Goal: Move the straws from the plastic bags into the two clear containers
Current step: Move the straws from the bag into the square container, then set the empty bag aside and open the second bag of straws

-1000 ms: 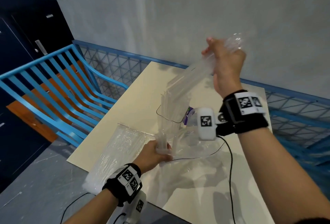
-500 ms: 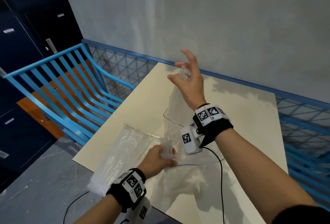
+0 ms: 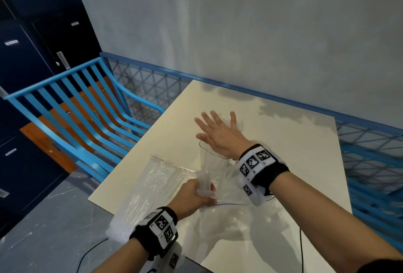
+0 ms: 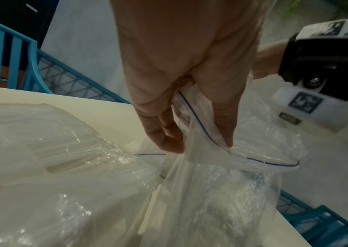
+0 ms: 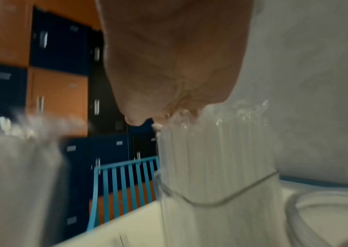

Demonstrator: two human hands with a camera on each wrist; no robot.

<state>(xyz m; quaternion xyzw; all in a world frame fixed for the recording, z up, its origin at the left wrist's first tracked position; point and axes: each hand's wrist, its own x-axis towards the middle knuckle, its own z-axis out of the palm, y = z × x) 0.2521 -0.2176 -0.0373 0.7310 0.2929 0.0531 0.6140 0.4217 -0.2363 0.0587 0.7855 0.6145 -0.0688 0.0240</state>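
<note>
A clear container point(image 3: 203, 149) stands on the cream table point(image 3: 294, 153), with a bundle of clear straws point(image 5: 211, 158) upright inside it. My right hand point(image 3: 216, 124) lies flat on the straw tops with fingers spread; the palm point(image 5: 168, 75) touches them. My left hand point(image 3: 196, 194) grips the gathered mouth of a limp zip bag point(image 4: 211, 183) just in front of the container, fingers point(image 4: 164, 133) curled round the plastic. A second bag point(image 3: 148, 187), full of straws, lies at the table's left front corner.
The rim of another clear container point(image 5: 316, 208) shows to the right of the straws. Blue railings point(image 3: 76, 109) stand left of the table and blue mesh runs behind and right of it. A black cable point(image 3: 301, 251) crosses the table front. A grey wall rises behind.
My right hand came down from high up, let go of the straw bundle into the container, and now lies flat on its top. The left hand has kept its grip on the bag.
</note>
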